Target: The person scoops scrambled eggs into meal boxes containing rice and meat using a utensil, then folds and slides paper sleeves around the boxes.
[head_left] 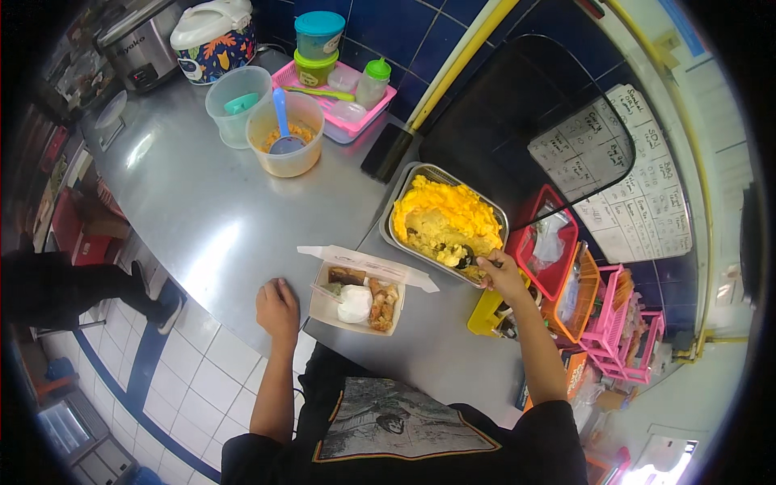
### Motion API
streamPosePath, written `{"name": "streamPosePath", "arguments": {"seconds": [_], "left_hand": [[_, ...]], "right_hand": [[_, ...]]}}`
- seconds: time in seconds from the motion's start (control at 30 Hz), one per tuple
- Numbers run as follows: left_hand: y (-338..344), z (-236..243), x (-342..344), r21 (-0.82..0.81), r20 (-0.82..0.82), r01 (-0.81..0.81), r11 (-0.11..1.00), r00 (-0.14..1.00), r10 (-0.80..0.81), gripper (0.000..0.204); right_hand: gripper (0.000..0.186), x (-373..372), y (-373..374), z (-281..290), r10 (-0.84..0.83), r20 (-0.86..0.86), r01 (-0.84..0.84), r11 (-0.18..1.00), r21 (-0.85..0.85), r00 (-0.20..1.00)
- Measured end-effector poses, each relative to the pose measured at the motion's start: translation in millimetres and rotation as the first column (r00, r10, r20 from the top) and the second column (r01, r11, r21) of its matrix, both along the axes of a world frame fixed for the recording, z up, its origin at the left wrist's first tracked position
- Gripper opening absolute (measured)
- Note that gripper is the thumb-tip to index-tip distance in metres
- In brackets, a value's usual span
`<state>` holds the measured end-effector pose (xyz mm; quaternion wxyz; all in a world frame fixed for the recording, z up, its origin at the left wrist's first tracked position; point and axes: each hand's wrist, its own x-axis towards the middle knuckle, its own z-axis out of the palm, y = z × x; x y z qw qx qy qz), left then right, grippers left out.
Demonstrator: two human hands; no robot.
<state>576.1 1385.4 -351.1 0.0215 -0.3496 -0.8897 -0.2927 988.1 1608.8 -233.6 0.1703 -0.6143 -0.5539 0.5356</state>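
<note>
My right hand (503, 276) grips a black spoon (466, 260) whose head is sunk in yellow scrambled egg (443, 218). The egg fills much of a metal tray (402, 174), with a paler, scooped-down patch near the spoon. At the counter's edge my left hand (277, 311) rests with its fingers curled in and nothing visible in them. Between my hands, nearer the left one, an open paper food box (323, 311) holds a white mound of rice (354, 305), browned pieces of food (382, 304) and a small clear packet (330, 288).
A tub with orange food (284, 164) and a blue ladle (281, 113) stands further back, beside a clear tub (234, 133). A pink tray (368, 121) carries lidded containers. Red (529, 250) and orange baskets (578, 319) line the right. A person's leg (121, 291) shows at left.
</note>
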Motion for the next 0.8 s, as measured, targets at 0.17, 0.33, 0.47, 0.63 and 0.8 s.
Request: {"name": "streamPosePath", "arguments": {"seconds": [0.17,0.33,0.47,0.63,0.8], "left_hand": [[1,2,1,-0.003,0.018,0.008,1.0,1.0,-0.008,0.02],[1,-4,0,-0.009,-0.016,-0.008,1.0,1.0,0.008,0.022],[0,-5,-1,0.004,-0.011,0.005,1.0,1.0,-0.005,0.022],[0,-3,0,-0.022,-0.014,-0.004,1.0,1.0,0.004,0.023],[2,-1,2,-0.033,0.008,0.001,0.999,1.0,-0.001,0.023]], "right_hand": [[0.027,9,-6,-2,-0.118,-0.101,0.115,0.993,-0.038,0.988],[0.026,22,-12,-12,-0.211,-0.303,0.206,0.977,-0.047,0.929],[0.021,26,-18,-11,-0.195,-0.342,0.197,0.98,-0.027,0.919],[0.026,29,-25,-8,-0.255,-0.372,0.257,0.965,-0.045,0.893],[0.024,40,-26,-15,-0.259,-0.419,0.264,0.963,-0.047,0.87]]}}
